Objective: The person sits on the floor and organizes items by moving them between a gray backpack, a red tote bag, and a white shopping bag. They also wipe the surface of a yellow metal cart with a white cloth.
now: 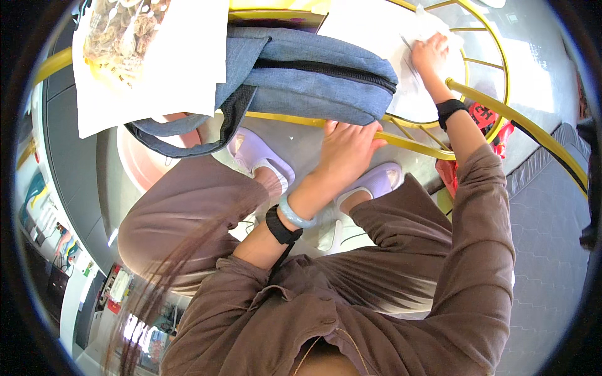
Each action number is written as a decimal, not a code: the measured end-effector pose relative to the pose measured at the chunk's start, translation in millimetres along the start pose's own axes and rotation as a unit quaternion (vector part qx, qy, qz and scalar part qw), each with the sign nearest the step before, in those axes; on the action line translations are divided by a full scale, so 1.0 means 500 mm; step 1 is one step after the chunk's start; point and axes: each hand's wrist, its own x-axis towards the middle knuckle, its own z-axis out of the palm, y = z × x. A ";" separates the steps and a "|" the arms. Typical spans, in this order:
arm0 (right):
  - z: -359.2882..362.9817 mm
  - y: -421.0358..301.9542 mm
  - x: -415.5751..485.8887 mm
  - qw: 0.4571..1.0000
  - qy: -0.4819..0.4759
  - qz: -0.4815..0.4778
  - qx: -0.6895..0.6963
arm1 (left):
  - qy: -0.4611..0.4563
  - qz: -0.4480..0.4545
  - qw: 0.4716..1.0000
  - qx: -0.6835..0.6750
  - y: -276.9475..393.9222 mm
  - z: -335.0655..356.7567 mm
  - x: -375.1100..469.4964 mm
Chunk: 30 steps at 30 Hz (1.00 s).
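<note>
My left hand point(347, 148) holds the yellow metal rim point(416, 147) of a white-topped table point(360, 16). Its fingertips pass partly out of sight under a blue fabric bag point(324, 101) with a black zipper. At the table's right end, my right hand point(430, 58) presses on a crumpled white tissue or thin cloth point(430, 26). Thin dark lines mark the white surface beside that hand. A shoulder strap point(183, 149) of the bag hangs over the near edge.
Left of the bag lies a white package point(155, 89) with printed pictures of food; a yellow box point(277, 16) stands behind. Yellow rails point(505, 70) curve around the right end. Below are a pink basin point(134, 155) and red bags point(489, 122). A grey quilted pad point(550, 235) lies at right.
</note>
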 end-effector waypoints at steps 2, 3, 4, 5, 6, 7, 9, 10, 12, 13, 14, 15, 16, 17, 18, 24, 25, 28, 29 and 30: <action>-0.001 0.012 0.025 0.981 -0.096 -0.055 -0.160 | -0.010 -0.004 1.000 -0.002 0.001 -0.001 -0.001; 0.003 0.012 0.039 0.944 -0.168 -0.066 -0.275 | -0.007 0.001 1.000 0.001 0.001 0.000 -0.003; 0.011 0.006 0.064 0.986 -0.100 -0.095 -0.089 | -0.004 0.006 1.000 0.004 0.000 0.001 -0.004; 0.020 0.000 0.081 0.978 0.017 -0.169 0.119 | 0.000 0.009 1.000 0.005 -0.001 0.002 -0.005; 0.027 -0.002 0.102 0.978 0.043 -0.183 0.095 | -0.015 -0.001 1.000 0.006 -0.001 0.003 -0.006; 0.034 -0.004 0.113 0.976 0.065 -0.191 0.077 | -0.025 -0.011 1.000 0.004 -0.001 0.004 -0.007; 0.043 0.005 0.112 0.970 0.108 -0.209 0.065 | -0.034 -0.021 0.999 0.003 -0.002 0.006 -0.006; 0.046 0.015 0.100 0.961 0.139 -0.228 0.066 | -0.037 -0.025 0.999 0.001 0.000 0.006 -0.006; 0.049 0.034 0.062 0.979 0.119 -0.163 -0.033 | -0.042 -0.033 0.999 0.001 0.002 0.004 -0.003; 0.050 0.043 0.048 0.985 0.076 -0.112 -0.104 | -0.043 -0.038 0.998 0.003 0.002 0.003 -0.001; 0.051 0.050 0.029 0.994 0.074 -0.068 -0.044 | -0.049 -0.042 0.998 -0.005 0.004 0.002 0.001; 0.050 0.057 0.022 0.992 0.029 -0.053 -0.109 | -0.044 -0.038 0.998 -0.001 0.006 0.001 0.002; 0.049 0.061 0.018 0.984 -0.010 -0.029 -0.177 | -0.045 -0.033 0.998 -0.001 0.006 -0.002 0.003; 0.046 0.065 0.020 0.971 -0.033 -0.017 -0.235 | -0.047 -0.035 0.998 0.003 0.006 -0.004 0.003; 0.041 0.068 0.028 0.985 -0.015 0.082 -0.149 | -0.046 -0.031 0.998 0.004 0.006 -0.006 0.003; 0.014 0.083 0.069 0.995 0.061 0.073 -0.019 | -0.044 -0.027 0.999 -0.009 0.004 0.000 0.001; 0.013 0.080 0.063 0.991 0.092 0.087 0.047 | -0.041 -0.026 0.999 -0.007 0.006 0.000 0.001; 0.029 0.059 0.034 0.986 0.008 0.166 -0.011 | -0.041 -0.038 0.998 -0.002 0.009 0.000 0.003; 0.034 0.054 0.033 0.971 -0.055 0.229 -0.026 | -0.041 -0.043 0.998 0.000 0.009 -0.001 0.005; 0.038 0.054 0.034 0.957 -0.059 0.284 -0.025 | -0.038 -0.031 0.999 0.001 0.009 -0.003 0.007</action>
